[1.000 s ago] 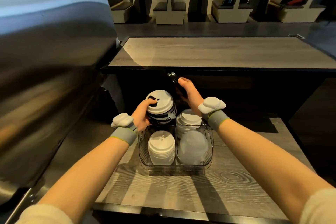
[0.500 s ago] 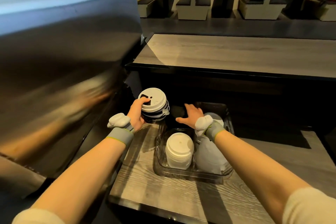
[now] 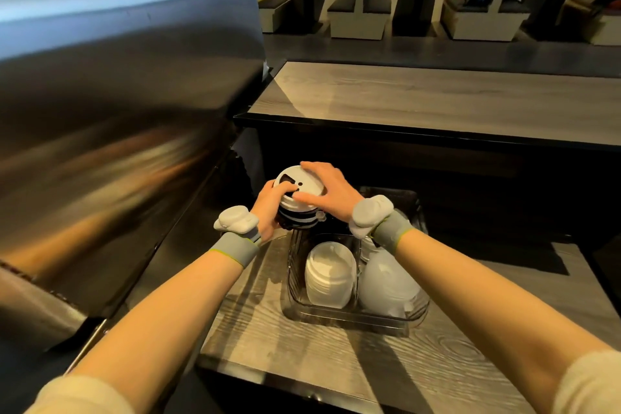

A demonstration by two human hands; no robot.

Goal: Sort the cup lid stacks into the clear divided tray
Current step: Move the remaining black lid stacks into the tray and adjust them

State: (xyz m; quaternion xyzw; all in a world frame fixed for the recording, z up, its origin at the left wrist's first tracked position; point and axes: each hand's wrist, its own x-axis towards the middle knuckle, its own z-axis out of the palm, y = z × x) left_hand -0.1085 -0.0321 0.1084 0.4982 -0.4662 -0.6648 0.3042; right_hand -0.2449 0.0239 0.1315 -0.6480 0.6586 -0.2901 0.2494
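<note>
A stack of black and white cup lids (image 3: 299, 202) is held above the far left corner of the clear divided tray (image 3: 349, 316). My left hand (image 3: 268, 208) grips the stack's left side. My right hand (image 3: 327, 190) lies over its white top lid and right side. In the tray, a stack of white lids (image 3: 331, 274) fills the near left compartment. A stack of frosted clear lids (image 3: 389, 282) fills the near right one. Another white stack behind my right wrist is mostly hidden.
The tray rests on a grey wood-grain shelf (image 3: 302, 353). A large steel appliance (image 3: 117, 144) rises close on the left. A higher wood counter (image 3: 437, 97) runs across behind, with a dark recess under it. Booth seats and small tables stand far back.
My right hand left the tray's far side and came onto the top of the lid stack. The left hand kept hold of the stack. The view has shifted left.
</note>
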